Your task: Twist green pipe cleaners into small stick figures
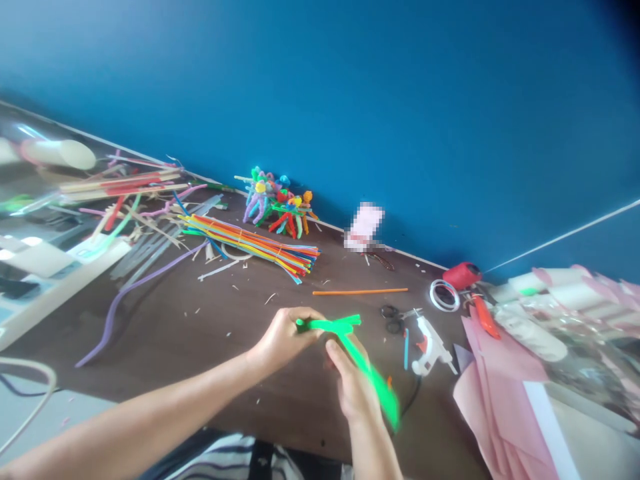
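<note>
Bright green pipe cleaners are bunched together between my hands, low over the dark table. My left hand pinches the bunch near one end, where a short tip pokes out past the fingers. My right hand is closed around the longer part, which slants down to the right and blurs at its far end. A few short green ends stick out to the right above my right thumb. Beyond my hands lies one orange pipe cleaner.
A multicoloured bundle of pipe cleaners lies behind, near small pipe-cleaner figures by the blue wall. Scissors, a blue stick and a white glue gun are at right, beside pink sheets. Loose strips clutter the left.
</note>
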### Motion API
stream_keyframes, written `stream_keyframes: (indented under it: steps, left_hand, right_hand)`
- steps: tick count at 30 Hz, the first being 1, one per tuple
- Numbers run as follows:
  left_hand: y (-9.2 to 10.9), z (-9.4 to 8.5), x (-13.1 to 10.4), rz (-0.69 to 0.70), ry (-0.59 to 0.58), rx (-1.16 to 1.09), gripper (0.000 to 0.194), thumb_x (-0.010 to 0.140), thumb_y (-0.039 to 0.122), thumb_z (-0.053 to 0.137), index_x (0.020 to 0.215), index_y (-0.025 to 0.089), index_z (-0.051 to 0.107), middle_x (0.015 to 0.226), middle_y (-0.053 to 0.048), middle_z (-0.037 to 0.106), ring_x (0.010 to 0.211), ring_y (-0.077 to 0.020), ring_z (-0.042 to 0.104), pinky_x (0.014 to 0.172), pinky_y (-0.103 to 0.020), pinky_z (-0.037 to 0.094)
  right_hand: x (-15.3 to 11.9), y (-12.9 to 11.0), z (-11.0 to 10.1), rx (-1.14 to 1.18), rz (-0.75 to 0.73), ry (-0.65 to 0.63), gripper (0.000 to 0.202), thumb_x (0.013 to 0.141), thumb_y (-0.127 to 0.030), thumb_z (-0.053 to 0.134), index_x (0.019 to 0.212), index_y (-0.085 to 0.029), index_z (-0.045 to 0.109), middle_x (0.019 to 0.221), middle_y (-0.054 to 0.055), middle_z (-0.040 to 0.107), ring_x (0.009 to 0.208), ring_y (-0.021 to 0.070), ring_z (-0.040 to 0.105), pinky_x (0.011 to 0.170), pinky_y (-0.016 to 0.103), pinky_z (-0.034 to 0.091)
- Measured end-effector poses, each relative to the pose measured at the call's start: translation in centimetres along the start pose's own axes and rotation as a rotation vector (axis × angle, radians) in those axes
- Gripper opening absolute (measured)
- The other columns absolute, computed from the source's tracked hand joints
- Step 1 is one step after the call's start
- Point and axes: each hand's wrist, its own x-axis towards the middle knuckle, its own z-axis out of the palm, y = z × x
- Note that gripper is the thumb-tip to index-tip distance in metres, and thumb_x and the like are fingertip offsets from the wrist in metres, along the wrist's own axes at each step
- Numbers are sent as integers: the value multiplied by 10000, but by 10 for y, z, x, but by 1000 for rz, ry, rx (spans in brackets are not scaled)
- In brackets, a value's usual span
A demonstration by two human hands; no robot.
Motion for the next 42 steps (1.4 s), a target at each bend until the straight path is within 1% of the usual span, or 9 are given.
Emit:
stream_keyframes:
  steps: [6, 12, 16, 21, 24, 27, 36, 38, 42]
  left_hand:
    - [-7, 1, -6, 399, 127, 259, 185, 689, 108, 536, 829, 174, 637, 749, -39, 670, 670, -133, 600, 632, -218, 431]
    - [-6, 6, -10, 487, 131, 304, 194, 693, 117, 542, 862, 174, 617, 701, -35, 640, 610, -120, 552, 589, -216, 409]
    - [4, 14, -13, 226, 47, 91, 114, 742, 222, 521, 781, 152, 604, 632, -16, 591, 556, -99, 497, 546, -203, 377]
    - [16, 22, -11, -259, -25, -531, 189, 713, 318, 568, 674, 136, 540, 497, 21, 501, 475, -83, 447, 487, -198, 359]
    - [17, 18, -6, -557, -122, -834, 165, 672, 286, 611, 705, 150, 525, 455, 52, 462, 401, -58, 403, 459, -191, 358]
    - [14, 9, -1, -822, -310, -994, 136, 670, 242, 605, 746, 159, 529, 431, 74, 428, 344, -39, 341, 425, -179, 360]
    - [5, 1, 3, -915, -683, -1051, 153, 596, 227, 617, 650, 102, 548, 349, 84, 322, 309, -35, 250, 366, -171, 315]
    - [8, 2, 3, -894, -648, -1018, 177, 596, 246, 630, 671, 108, 549, 366, 80, 350, 321, -36, 269, 378, -175, 316]
    - [12, 6, 3, -711, -325, -816, 212, 591, 276, 663, 676, 134, 531, 451, 42, 497, 379, -57, 401, 435, -195, 344]
  right_hand:
    - [-1, -11, 17, 32, -114, 95, 297, 633, -309, 685, 886, -185, 590, 694, -9, 558, 611, 115, 493, 545, 225, 401]
    - [-5, -3, 20, 9, -188, 181, 295, 783, -392, 513, 955, -174, 612, 712, 25, 611, 664, 158, 541, 642, 304, 438]
    - [-7, 2, 19, -8, -198, 267, 270, 778, -363, 521, 948, -186, 635, 791, 45, 631, 731, 180, 554, 693, 326, 444]
    - [-3, -1, 15, 38, -107, 295, 198, 729, -294, 586, 879, -187, 659, 850, 53, 636, 848, 214, 557, 738, 338, 440]
    - [1, -6, 9, 99, -46, 176, 165, 724, -284, 588, 838, -185, 654, 839, 52, 641, 846, 221, 564, 734, 357, 436]
    - [4, -12, 2, 205, 21, -21, 117, 718, -276, 586, 764, -188, 649, 784, 40, 640, 784, 210, 580, 698, 357, 438]
    - [11, -31, -13, 133, -4, -342, 146, 689, -327, 634, 680, -181, 641, 645, 10, 593, 704, 175, 558, 704, 316, 407]
    - [14, -29, -16, 87, 27, -285, 165, 671, -327, 651, 737, -178, 624, 622, 0, 585, 657, 161, 545, 654, 294, 404]
    - [19, -19, -20, 10, -11, -69, 142, 688, -301, 632, 710, -166, 591, 561, -31, 527, 537, 107, 462, 537, 227, 361]
